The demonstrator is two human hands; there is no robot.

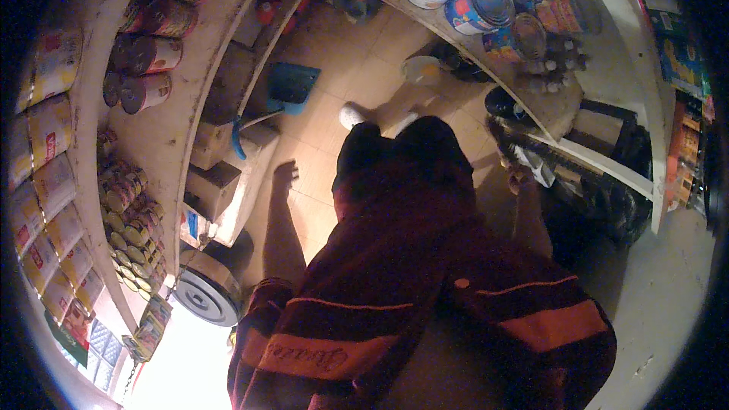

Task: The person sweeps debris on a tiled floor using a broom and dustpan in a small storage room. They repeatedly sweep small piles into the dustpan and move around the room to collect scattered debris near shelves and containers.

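Note:
My left hand [285, 174] hangs at my left side over the tiled floor, its fingers apart and nothing in them. A blue dustpan [294, 85] lies on the floor ahead of it, at the foot of the left shelves. On my right, my right hand [519, 177] is closed around the end of what looks like a hand brush [499, 137], its dark bristles pointing away from me. Dim light leaves the exact grip hard to make out. Close beside that hand are dark plastic bags [600, 205].
Shelves line both sides, with stacked cans [156, 53] on the left and large blue tins [482, 7] on the right. A grey-lidded bucket [205, 298] stands near my left elbow, by cardboard boxes [212, 190]. A pale round item [421, 70] lies on the floor [364, 68] ahead.

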